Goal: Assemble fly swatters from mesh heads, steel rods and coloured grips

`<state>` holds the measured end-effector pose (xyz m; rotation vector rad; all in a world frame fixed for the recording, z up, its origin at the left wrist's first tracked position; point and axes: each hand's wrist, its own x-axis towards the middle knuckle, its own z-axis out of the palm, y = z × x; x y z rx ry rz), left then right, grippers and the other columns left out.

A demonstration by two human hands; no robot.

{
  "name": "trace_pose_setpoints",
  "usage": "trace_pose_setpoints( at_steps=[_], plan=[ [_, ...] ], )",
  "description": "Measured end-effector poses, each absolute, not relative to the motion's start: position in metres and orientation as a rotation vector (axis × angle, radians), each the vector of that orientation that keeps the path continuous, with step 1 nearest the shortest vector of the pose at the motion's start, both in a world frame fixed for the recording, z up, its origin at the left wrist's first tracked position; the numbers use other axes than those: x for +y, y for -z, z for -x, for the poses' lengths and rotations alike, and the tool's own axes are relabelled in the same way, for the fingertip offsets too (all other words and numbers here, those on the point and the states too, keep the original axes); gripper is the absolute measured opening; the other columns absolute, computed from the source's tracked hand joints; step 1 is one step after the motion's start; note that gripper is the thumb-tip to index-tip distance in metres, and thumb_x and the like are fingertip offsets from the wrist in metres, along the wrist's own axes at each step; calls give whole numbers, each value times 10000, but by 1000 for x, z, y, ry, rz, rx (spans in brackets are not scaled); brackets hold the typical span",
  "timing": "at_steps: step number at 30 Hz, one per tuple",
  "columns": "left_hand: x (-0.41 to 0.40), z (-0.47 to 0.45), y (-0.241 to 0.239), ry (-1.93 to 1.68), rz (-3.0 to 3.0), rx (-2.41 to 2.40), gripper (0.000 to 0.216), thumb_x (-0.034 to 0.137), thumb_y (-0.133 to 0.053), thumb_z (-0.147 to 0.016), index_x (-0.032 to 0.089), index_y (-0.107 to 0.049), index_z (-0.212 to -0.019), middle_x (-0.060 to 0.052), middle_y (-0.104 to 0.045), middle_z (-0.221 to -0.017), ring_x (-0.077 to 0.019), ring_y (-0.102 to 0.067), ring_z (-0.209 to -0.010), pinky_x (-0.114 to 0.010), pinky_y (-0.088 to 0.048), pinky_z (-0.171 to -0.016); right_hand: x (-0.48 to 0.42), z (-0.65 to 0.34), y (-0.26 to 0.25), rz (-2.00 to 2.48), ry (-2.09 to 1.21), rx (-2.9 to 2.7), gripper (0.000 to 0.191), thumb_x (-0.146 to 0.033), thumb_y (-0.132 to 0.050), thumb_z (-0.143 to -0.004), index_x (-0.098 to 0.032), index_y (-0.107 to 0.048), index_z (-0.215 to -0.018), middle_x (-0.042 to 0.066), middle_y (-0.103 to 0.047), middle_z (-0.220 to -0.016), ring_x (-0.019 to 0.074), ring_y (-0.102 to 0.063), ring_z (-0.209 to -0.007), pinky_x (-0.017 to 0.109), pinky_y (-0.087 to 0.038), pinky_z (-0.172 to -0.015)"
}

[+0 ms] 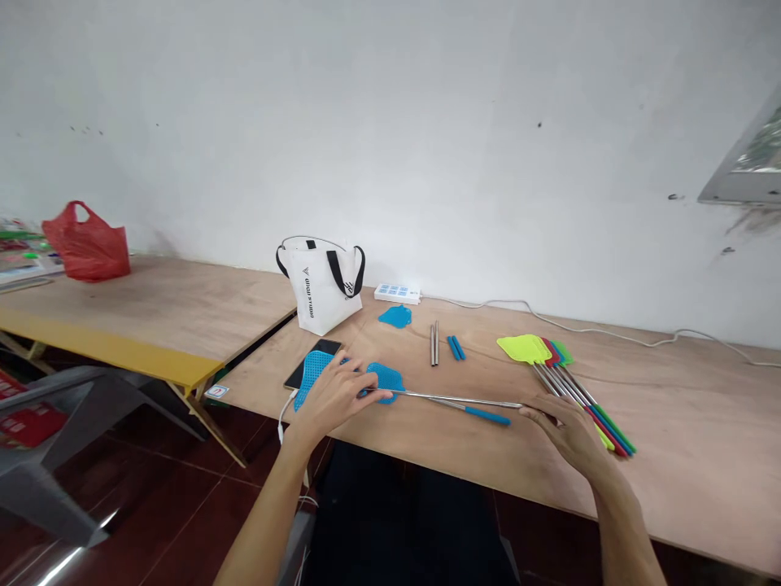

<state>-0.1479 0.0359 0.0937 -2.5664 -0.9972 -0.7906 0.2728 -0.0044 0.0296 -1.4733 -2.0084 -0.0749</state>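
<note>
A fly swatter with a blue mesh head [310, 376] and an extended thin metal rod is stretched between my two hands. My left hand [339, 394] is closed round it where the head meets the rod. At the rod's other end my right hand [567, 426] is closed, hiding whatever handle is there. Beneath the rod, a second blue fly swatter [486, 416] lies on the table, its head [386, 378] close to my left fingers. Farther back are a loose blue swatter head [395, 316], metal rods [434, 343] and short blue handles [455, 348].
Several coloured fly swatters [567, 382] lie fanned at right on the wooden table [683, 456]. A dark phone [295, 377] is partly under the held head. Behind stand a white bag [323, 289] and a power strip [396, 294]; its cord runs along the wall.
</note>
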Motion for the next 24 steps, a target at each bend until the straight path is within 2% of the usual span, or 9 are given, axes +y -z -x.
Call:
trace_pose_setpoints(
  at_steps=[6,9,13,18,24],
  plan=[
    [33,108,-73,781,2651,-741,457,398,-378,-1092,190,-652,-791,3,-601,-668,-159,-522,-673,-339,-341,-765,-13,-218,-50,1373,101,-2194,437,-465,-377,-1044,-278,-767,-982,39,-793,-1016,224,-734,-952,341,-540,-819],
    [31,93,-62,774,2648,-723,441,383,-371,-1095,185,-649,-816,-3,-613,-688,-162,-542,-683,-340,-340,-755,-16,-188,-52,1403,167,-2230,454,-457,-344,-1059,-296,-762,-983,23,-796,-969,200,-743,-854,292,-500,-707],
    [28,85,-56,717,2650,-720,432,389,-386,-1090,181,-623,-795,-5,-615,-688,-171,-573,-707,-345,-355,-783,-19,-161,-45,1416,190,-2251,486,-479,-312,-1068,-303,-757,-981,26,-794,-928,166,-735,-746,255,-386,-565],
    [30,89,-59,704,2698,-733,468,426,-388,-1085,187,-609,-749,0,-610,-647,-172,-573,-687,-339,-358,-783,-19,-146,-40,1421,193,-2216,510,-495,-295,-1070,-301,-755,-967,25,-795,-897,158,-738,-737,253,-348,-543],
    [30,95,-62,730,2765,-771,515,484,-378,-1076,186,-615,-729,4,-618,-630,-160,-563,-661,-334,-357,-764,-21,-144,-42,1406,85,-2270,474,-496,-291,-1071,-311,-723,-1009,-2,-788,-894,179,-738,-776,263,-382,-579]
  ],
)
